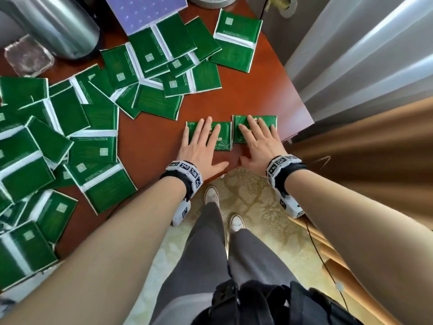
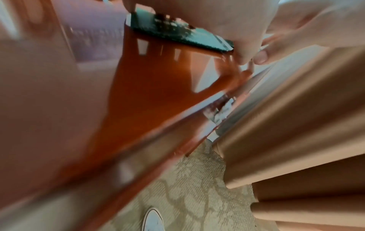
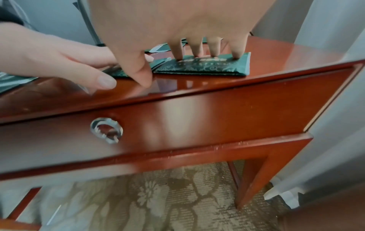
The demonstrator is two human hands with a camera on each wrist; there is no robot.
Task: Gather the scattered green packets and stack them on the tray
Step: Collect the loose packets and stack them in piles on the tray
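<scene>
Two green packets lie side by side near the front edge of the red-brown table (image 1: 246,95). My left hand (image 1: 201,141) lies flat with straight fingers on the left packet (image 1: 222,137). My right hand (image 1: 257,137) presses flat on the right packet (image 1: 240,132). In the right wrist view its fingertips (image 3: 178,54) rest on the far edge of that packet (image 3: 203,67), and the left hand (image 3: 69,62) is beside it. The left wrist view is blurred and shows the left packet (image 2: 177,31) under my palm. Several more green packets (image 1: 93,127) lie scattered to the left and behind. A clear plastic tray (image 1: 28,56) sits at the far left.
A silver kettle (image 1: 54,22) and a purple sheet (image 1: 145,10) stand at the back. Curtains (image 1: 351,55) hang close on the right, past the table's corner. Below the front edge is a drawer with a metal ring handle (image 3: 106,129). Patterned carpet (image 1: 257,207) lies under my feet.
</scene>
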